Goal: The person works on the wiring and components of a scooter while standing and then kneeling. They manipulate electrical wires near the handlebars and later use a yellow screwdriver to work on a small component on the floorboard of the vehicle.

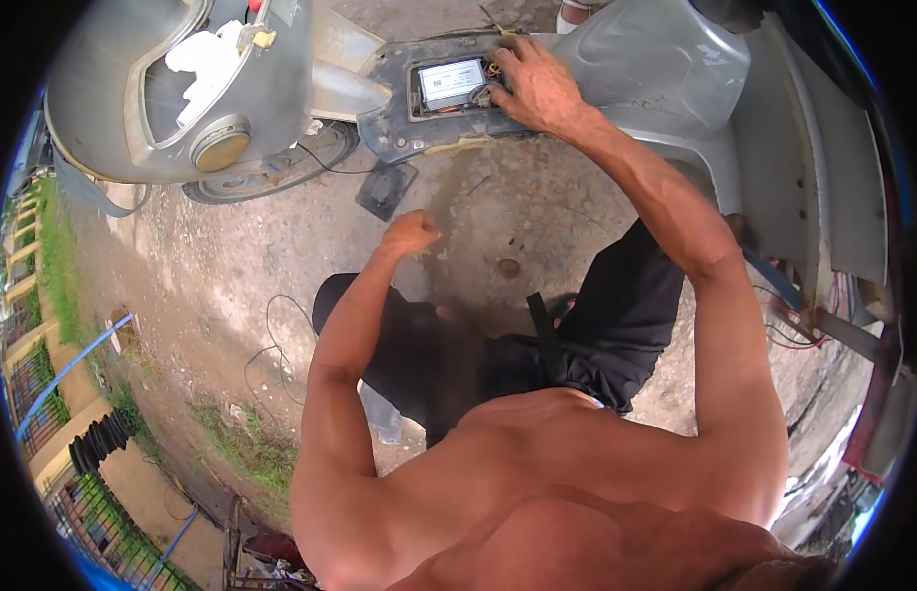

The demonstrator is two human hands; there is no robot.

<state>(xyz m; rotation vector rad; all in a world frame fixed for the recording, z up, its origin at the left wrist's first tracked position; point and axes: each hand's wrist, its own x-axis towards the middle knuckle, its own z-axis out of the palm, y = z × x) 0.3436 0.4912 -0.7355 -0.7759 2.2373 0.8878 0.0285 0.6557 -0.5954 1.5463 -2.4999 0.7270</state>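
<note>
A grey scooter's black footboard (385,133) lies at the top middle, with a rectangular compartment opened in it. Inside sits a silver controller box (452,83) with a pale label. At the compartment's right end, coloured wires (493,70) and a dark connector (481,96) show beside the box. My right hand (539,87) reaches over that end, fingers and thumb bent around the wires; the grip is partly hidden. Above my left knee, my left hand (411,233) is closed in a loose fist, and its inner side is hidden. A black square cover (387,189) lies on the ground near it.
The scooter's grey front body (222,89) and a wheel (281,177) stand at upper left; its grey seat-side body (655,64) is at upper right. Another grey panel with hanging wires (813,340) rises at the right. Thin black wire (271,335) lies on the ground left.
</note>
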